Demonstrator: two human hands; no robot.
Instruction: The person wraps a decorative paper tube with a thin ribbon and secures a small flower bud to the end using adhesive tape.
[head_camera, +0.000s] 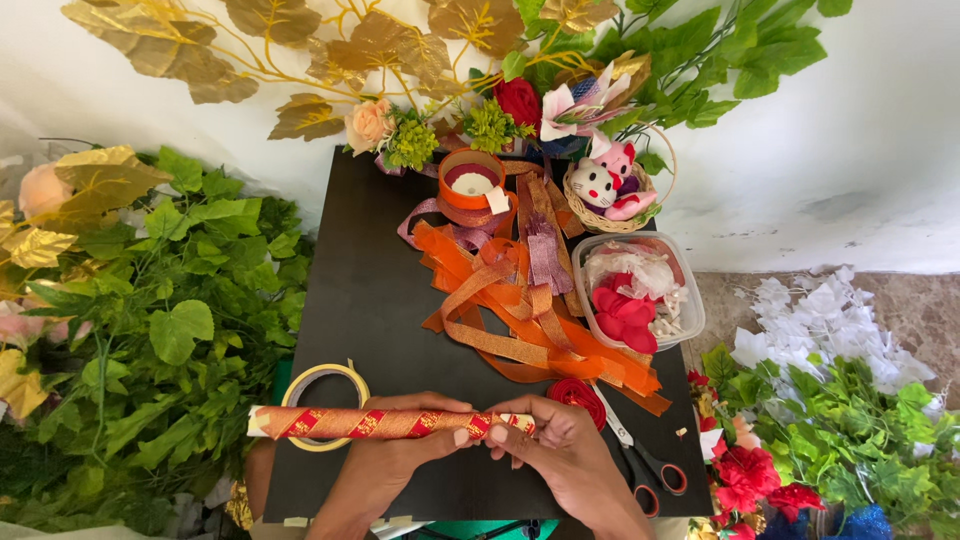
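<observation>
A: What do your hands do now?

B: Your left hand (385, 465) grips the middle of the ribbon-wrapped stick (385, 423), which lies across the near edge of the black table (370, 290). Your right hand (560, 450) pinches the right end of the stick, where the orange and red ribbon stops.

A: Which step is this?

B: I judge the wrapping is almost complete; only the two white tips are bare. The next move needs a tight pull on the ribbon and something to fix its end.

A: What is near, and how many?

B: One tape roll (325, 385) behind the stick, one pair of scissors (640, 455) beside your right hand, one red fabric rose (578, 393), one pile of orange ribbons (520, 310), one ribbon spool (472, 180), one plastic box of flowers (640, 290), one basket with two soft toys (612, 185).
</observation>
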